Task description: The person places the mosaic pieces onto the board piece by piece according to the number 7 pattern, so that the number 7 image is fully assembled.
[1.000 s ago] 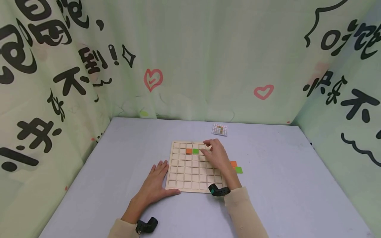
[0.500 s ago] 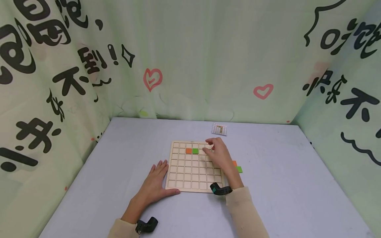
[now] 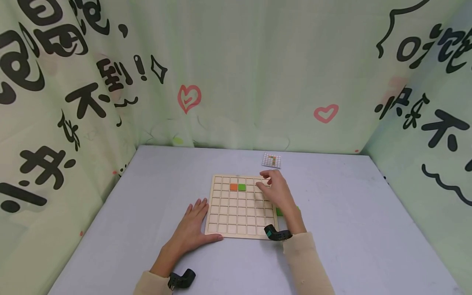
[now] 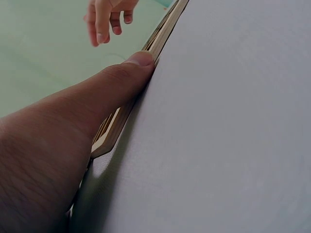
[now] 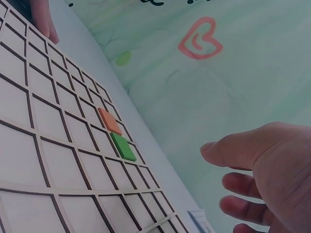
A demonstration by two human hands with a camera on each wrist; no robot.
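Note:
A square wooden grid board [image 3: 232, 213] lies on the table. An orange tile [image 3: 234, 187] and a green tile [image 3: 241, 187] sit side by side in its second row from the back. My left hand [image 3: 192, 227] rests against the board's near left corner, fingers extended along the left side. In the left wrist view, its thumb [image 4: 114, 87] lies on the board's front edge. Over the board's far right part hovers my right hand [image 3: 280, 192], holding nothing, with fingers loosely bent and thumb apart from them, as the right wrist view confirms.
Just right of the board a loose green tile [image 3: 279, 212] shows, partly covered by the right forearm. A small pattern card [image 3: 271, 160] with a printed grid lies behind the board. Curtains [image 3: 254, 82] surround the white table [image 3: 350, 217] at the back and sides.
My right hand has drifted to the right, away from the two placed tiles. Its forearm now covers the loose orange tile and uncovers another green one. The left hand stays put.

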